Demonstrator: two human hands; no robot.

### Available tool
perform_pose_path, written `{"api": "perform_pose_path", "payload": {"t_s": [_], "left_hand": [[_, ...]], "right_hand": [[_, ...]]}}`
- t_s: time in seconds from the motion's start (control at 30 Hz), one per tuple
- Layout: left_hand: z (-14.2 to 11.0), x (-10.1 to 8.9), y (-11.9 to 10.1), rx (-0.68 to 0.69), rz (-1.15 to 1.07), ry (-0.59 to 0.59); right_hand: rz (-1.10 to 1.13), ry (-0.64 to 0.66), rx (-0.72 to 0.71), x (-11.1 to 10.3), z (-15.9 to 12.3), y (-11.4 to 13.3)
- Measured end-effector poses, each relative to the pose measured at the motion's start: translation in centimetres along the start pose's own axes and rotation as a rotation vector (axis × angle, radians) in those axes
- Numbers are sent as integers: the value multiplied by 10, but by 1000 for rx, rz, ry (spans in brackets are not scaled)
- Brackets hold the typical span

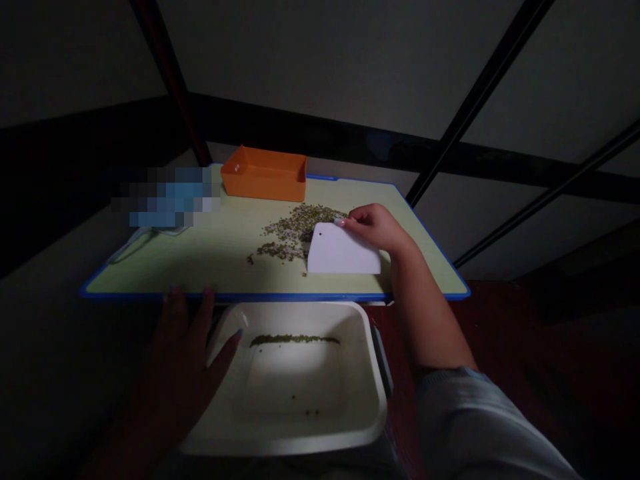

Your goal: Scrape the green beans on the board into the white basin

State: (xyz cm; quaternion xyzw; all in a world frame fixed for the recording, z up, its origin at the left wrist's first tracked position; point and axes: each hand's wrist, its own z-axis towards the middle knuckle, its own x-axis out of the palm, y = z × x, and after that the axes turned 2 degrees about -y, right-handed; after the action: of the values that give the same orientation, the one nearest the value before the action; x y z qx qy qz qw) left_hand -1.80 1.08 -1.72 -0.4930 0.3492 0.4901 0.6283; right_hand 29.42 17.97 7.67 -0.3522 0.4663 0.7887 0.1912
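A white plastic dough scraper [345, 251] stands on its long edge on the table, its top pinched by my right hand [377, 228]. Just behind and left of it, small greenish-brown grains [293, 225] lie spread in a loose patch; their exact kind is unclear. My left hand [187, 353], dark in shadow, has its fingers apart by the table's front edge and the left side of a white basin [367, 373]. Inside the basin, more grains [295, 339] form a line along the far side, with a few scattered on the bottom.
An orange open box [265, 183] sits at the back left of the pale yellow, blue-edged table [235, 267]. Left of it is a blurred-out bluish item [175, 200] with a white cable. Panelled walls [320, 67] rise behind. Dark red floor shows at right.
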Motion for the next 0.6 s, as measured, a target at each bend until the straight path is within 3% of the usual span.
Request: {"api": "perform_pose_path", "payload": {"t_s": [0.27, 0.6], "left_hand": [[0, 4, 2, 42, 20, -40], [-1, 3, 1, 20, 6, -34]], "right_hand": [[27, 40, -15, 2, 0, 2], [-72, -10, -4, -3, 1, -4]]}}
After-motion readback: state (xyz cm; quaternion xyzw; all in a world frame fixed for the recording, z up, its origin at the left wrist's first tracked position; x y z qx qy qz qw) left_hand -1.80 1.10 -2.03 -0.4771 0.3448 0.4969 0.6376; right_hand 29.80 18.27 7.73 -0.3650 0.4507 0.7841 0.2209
